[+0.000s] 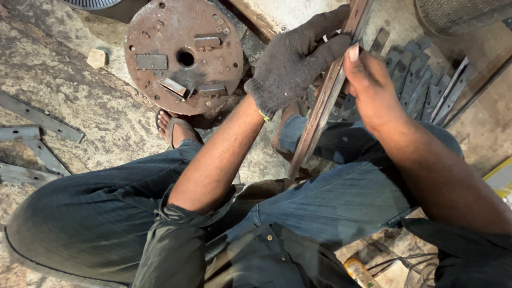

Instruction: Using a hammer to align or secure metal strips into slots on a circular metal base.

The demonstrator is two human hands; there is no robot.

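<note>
rough, stained concrete floor (pixel 80 90) under flat, dim light

A long, narrow, flat strip of rusty brown metal (pixel 326 93) runs on a steep slant from the top of the view, right of centre, down and leftward to the lap of the seated person, where its lower end rests against blue denim. Its upper part passes between two hands, and its top end runs out of view. The surface is dull, streaked with rust and grime, and one long edge faces the camera as a thin, lighter line.
</note>
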